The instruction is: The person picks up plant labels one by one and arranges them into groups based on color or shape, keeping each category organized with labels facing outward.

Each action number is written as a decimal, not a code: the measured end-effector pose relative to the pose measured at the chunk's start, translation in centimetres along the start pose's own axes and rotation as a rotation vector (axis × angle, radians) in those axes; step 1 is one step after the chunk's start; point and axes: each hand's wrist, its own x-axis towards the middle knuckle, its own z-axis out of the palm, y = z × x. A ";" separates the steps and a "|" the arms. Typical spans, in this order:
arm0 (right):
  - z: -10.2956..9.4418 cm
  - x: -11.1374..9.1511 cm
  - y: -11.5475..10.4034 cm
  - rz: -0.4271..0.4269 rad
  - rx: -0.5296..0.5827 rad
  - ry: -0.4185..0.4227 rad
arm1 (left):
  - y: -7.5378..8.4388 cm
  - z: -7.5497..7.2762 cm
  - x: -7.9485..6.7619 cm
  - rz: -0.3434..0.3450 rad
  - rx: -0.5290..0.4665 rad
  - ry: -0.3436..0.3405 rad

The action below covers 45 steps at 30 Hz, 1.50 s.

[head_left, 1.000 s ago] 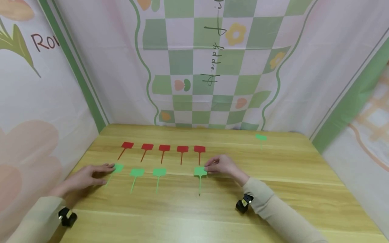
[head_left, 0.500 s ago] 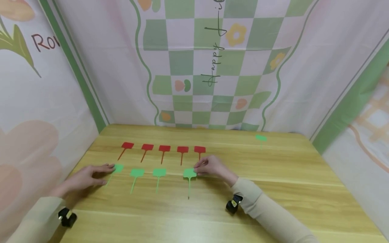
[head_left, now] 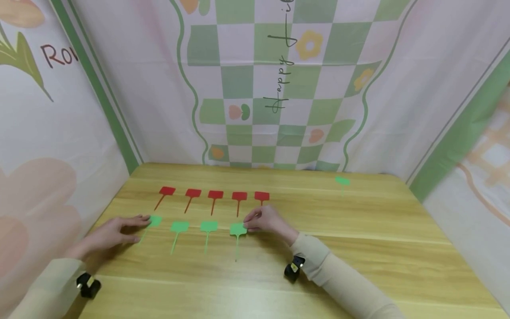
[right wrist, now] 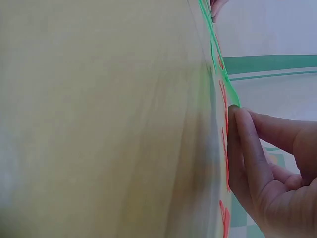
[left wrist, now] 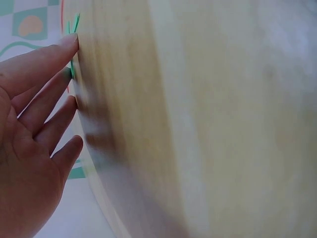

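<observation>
My right hand (head_left: 268,221) pinches the right edge of a green T-shaped plant label (head_left: 237,229) between thumb and fingers, its stem pointing towards me. In the right wrist view this label (right wrist: 231,93) looks lifted slightly off the tabletop at the fingertips. My left hand (head_left: 113,232) lies with fingers extended, its fingertips touching the leftmost green plant label (head_left: 156,220). Between the hands lie two more green plant labels, one on the left (head_left: 180,227) and one on the right (head_left: 209,226). The left wrist view shows the left hand's (left wrist: 39,109) fingers spread and fairly straight.
Behind the green row lies a row of several red plant labels (head_left: 215,194); my right hand partly covers the rightmost red label's stem. A lone green label (head_left: 342,180) lies at the back right of the wooden table (head_left: 358,212). A patterned curtain (head_left: 267,79) stands behind the table.
My right hand has moved left with its green plant label, bringing it closer to the other green labels. The left hand has stayed in place.
</observation>
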 end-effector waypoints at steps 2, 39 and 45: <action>0.2 0.2 0.0 -0.002 0.004 0.000 | 0.0 0.0 0.0 0.001 0.000 -0.001; 0.8 0.4 -0.3 -0.048 -0.076 0.094 | -0.1 0.0 0.0 0.013 0.011 0.005; 0.6 0.0 -0.6 -0.078 -0.087 0.080 | -0.1 0.0 -0.1 0.022 0.010 0.009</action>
